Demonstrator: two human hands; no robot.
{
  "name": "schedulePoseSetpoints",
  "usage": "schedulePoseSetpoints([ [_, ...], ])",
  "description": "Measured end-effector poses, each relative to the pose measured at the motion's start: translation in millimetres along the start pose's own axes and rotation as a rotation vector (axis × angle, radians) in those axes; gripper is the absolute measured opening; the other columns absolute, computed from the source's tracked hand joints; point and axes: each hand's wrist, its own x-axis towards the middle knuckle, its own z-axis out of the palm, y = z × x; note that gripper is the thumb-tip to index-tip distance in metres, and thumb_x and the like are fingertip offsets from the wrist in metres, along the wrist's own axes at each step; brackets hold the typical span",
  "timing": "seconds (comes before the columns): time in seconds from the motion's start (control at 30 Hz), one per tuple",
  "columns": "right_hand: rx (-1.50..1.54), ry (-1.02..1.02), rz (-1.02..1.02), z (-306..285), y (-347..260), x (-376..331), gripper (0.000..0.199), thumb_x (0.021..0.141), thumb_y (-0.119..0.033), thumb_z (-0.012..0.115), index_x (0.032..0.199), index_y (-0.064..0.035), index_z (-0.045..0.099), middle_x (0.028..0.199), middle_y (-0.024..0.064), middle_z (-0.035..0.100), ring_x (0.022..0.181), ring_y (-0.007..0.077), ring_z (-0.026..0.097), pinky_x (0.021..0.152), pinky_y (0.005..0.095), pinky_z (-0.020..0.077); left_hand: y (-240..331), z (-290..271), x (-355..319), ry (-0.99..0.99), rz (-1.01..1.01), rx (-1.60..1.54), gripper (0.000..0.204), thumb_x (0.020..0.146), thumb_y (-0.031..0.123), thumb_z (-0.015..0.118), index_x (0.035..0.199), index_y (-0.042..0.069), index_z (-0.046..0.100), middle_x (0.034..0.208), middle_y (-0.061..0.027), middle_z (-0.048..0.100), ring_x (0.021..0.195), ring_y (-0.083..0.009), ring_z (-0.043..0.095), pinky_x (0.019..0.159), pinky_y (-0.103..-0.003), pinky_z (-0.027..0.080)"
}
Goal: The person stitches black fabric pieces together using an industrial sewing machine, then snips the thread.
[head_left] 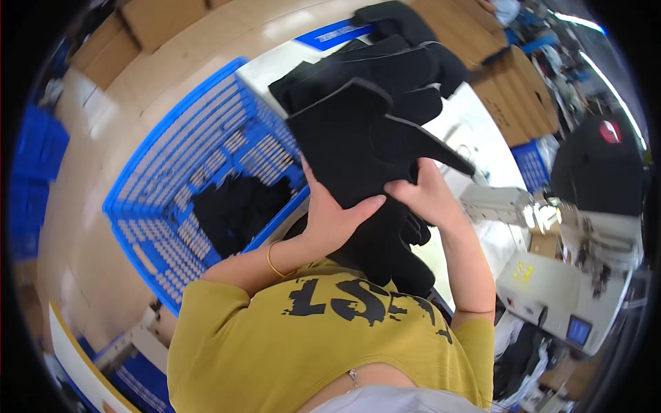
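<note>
While both hands clasp it at chest height, the black fabric piece [365, 148] appears mid-sorting: left hand [330, 220] pinches its lower edge under the thumb, right hand [430, 196] closes on the fold beside. Its long axis runs up and away from the grip, pointed tab jutting rightward; the next move likely needs steady, even tension. More black pieces [392, 62] lie beyond, a blue crate [172, 172] left of the grip.

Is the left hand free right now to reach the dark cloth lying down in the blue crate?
Probably not: the left hand grips the black fabric piece, though the blue crate beside it stands open.
</note>
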Motion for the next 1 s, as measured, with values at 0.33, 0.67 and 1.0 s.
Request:
schedulePoseSetpoints([
  [0.33,-0.573,0.319,-0.151,-54.2,-0.3,-121.1,0.106,0.064,-0.013,0.081,0.151,-0.0082,0.021,0.134,0.0250,0.041,0.117,0.0435,0.049,0.097,0.0447,0.0455,-54.6,90.5,22.1,-0.529,-0.779,-1.006,0.088,0.086,-0.001,0.064,0.152,0.004,0.005,0.149,-0.0140,0.030,0.132,-0.0244,0.040,0.109,-0.040,0.037],
  [0.67,-1.041,0.103,-0.066,-72.9,40.9,-145.7,0.113,0.056,-0.021,0.089,0.151,-0.0167,0.028,0.152,0.0227,0.027,0.112,0.0350,0.053,0.091,0.0425,0.0437,-4.4,66.2,67.0,-0.861,0.080,-0.168,0.131,0.064,0.001,0.084,0.154,0.008,-0.011,0.160,-0.0183,0.007,0.147,-0.0299,0.015,0.118,-0.043,0.022],
  [1.0,-0.550,0.839,-0.302,-73.3,93.8,-231.3,0.085,0.072,-0.047,0.076,0.140,-0.0060,0.045,0.144,0.0168,0.043,0.131,0.0343,0.043,0.112,0.0483,0.0279,-55.1,74.3,70.8,-0.347,-0.375,-0.250,0.094,0.091,0.050,0.057,0.155,0.005,0.006,0.155,-0.0152,0.028,0.132,-0.0244,0.037,0.111,-0.035,0.031],
])
